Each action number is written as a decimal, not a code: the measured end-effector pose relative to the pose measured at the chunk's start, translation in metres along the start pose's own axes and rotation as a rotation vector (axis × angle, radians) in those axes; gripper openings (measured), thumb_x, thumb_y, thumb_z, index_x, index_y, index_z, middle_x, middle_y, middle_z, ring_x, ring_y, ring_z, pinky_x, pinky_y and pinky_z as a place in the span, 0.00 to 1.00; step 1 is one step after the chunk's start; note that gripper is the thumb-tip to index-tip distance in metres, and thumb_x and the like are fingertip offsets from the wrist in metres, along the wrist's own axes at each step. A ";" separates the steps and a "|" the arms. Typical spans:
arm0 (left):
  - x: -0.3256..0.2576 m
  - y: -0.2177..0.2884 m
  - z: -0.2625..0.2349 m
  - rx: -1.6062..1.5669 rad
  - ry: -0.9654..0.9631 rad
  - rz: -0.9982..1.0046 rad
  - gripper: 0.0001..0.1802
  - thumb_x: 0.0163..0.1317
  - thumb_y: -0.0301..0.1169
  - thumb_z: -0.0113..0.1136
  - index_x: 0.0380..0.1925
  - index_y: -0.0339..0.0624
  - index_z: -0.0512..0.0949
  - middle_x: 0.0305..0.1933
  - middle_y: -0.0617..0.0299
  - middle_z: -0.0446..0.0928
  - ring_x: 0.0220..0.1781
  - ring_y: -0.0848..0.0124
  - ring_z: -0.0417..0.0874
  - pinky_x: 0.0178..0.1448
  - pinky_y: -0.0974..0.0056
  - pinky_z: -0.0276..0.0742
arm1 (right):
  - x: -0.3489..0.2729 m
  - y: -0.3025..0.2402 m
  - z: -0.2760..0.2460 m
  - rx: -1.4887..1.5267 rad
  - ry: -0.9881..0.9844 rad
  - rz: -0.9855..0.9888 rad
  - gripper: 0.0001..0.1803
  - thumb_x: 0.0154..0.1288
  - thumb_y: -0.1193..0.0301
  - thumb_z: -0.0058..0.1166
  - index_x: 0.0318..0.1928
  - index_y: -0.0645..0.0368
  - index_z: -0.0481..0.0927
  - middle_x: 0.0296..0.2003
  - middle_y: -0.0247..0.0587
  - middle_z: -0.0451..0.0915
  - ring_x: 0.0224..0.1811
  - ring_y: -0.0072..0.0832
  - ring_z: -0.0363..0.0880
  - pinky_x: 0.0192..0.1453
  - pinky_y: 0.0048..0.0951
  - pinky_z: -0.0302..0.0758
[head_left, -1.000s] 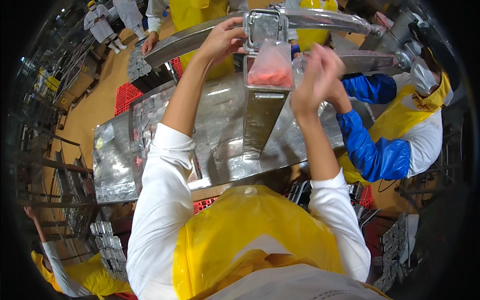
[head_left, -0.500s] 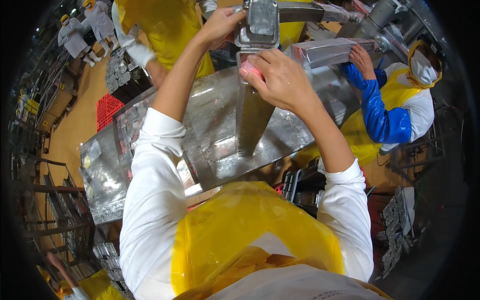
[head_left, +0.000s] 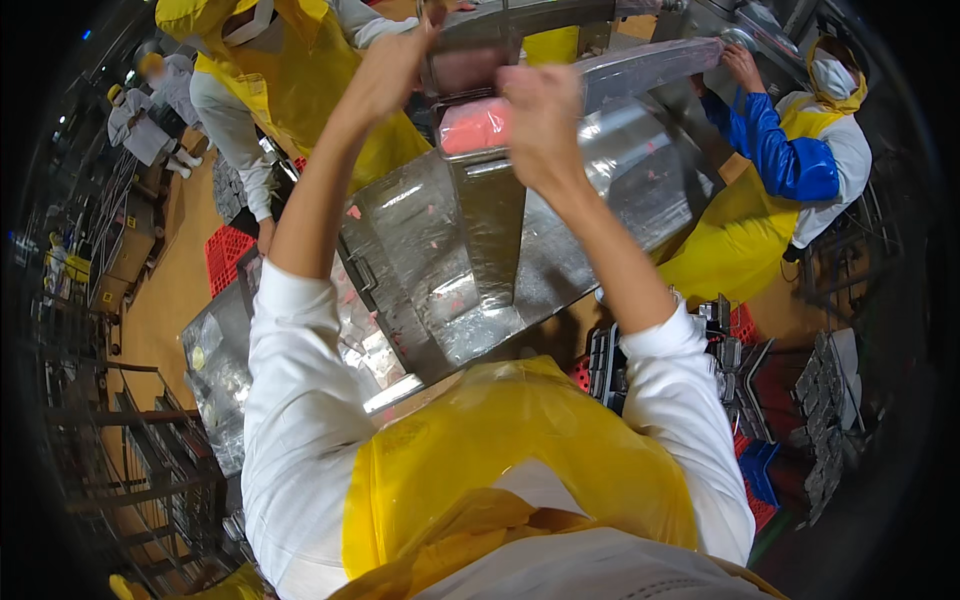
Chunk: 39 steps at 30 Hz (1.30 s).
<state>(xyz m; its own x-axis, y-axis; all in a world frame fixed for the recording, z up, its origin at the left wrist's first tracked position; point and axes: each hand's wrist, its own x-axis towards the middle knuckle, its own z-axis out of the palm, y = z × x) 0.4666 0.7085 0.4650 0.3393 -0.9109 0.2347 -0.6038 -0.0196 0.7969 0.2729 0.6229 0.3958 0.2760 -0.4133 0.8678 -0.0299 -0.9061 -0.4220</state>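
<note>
A tall rectangular metal mold [head_left: 490, 230] stands upright on the steel table [head_left: 420, 300], slightly tilted in view. Soft pink meat [head_left: 475, 127] fills its open top and bulges above the rim. Just beyond the meat is a metal lid [head_left: 468, 68], blurred by motion. My left hand [head_left: 393, 75] is up at the lid's left side, its fingers closed at the lid's upper corner. Close beside the meat, on its right, my right hand [head_left: 545, 115] is curled and smeared; whatever its fingers hold is hidden.
A worker in blue sleeves [head_left: 800, 160] handles a long film-wrapped mold [head_left: 650, 72] at right. Another worker in a yellow apron [head_left: 290, 85] stands across the table. Red crates [head_left: 228, 255] sit at left; stacked metal molds [head_left: 832, 420] stand at lower right.
Both hands have shifted up and a little left. The right hand has come off the pink meat, which now shows on the mold's top. The view has turned slightly.
</note>
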 end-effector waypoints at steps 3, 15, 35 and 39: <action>-0.069 0.017 0.026 0.456 -0.035 0.451 0.35 0.62 0.56 0.50 0.45 0.29 0.78 0.46 0.45 0.80 0.49 0.52 0.81 0.57 0.55 0.74 | -0.054 0.033 -0.063 0.296 0.276 0.344 0.23 0.77 0.55 0.38 0.47 0.63 0.76 0.42 0.43 0.74 0.44 0.33 0.73 0.56 0.33 0.68; 0.027 -0.027 0.036 -0.199 -0.080 0.389 0.22 0.65 0.49 0.55 0.42 0.40 0.78 0.48 0.56 0.81 0.47 0.66 0.82 0.42 0.55 0.77 | 0.061 -0.051 -0.053 0.293 -0.559 0.006 0.12 0.64 0.67 0.57 0.41 0.64 0.81 0.33 0.45 0.79 0.38 0.37 0.80 0.45 0.35 0.74; -0.085 0.050 0.087 0.682 0.512 0.075 0.35 0.54 0.64 0.62 0.17 0.38 0.78 0.13 0.56 0.72 0.18 0.57 0.75 0.28 0.57 0.70 | -0.214 0.035 -0.040 0.090 -0.803 -0.635 0.25 0.65 0.59 0.57 0.59 0.59 0.75 0.65 0.42 0.70 0.72 0.39 0.62 0.75 0.51 0.51; -0.195 0.088 0.106 0.629 0.634 0.021 0.32 0.44 0.58 0.74 0.11 0.41 0.72 0.11 0.62 0.66 0.14 0.64 0.68 0.22 0.63 0.64 | -0.254 0.073 -0.059 0.353 -0.908 -0.448 0.31 0.57 0.63 0.64 0.59 0.62 0.71 0.61 0.52 0.71 0.67 0.51 0.65 0.71 0.51 0.59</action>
<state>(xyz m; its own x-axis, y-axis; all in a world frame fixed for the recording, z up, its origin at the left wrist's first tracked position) 0.2708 0.8409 0.4305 0.5463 -0.5178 0.6583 -0.8351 -0.3977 0.3802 0.1437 0.6570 0.1599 0.8081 0.3044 0.5042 0.4912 -0.8207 -0.2919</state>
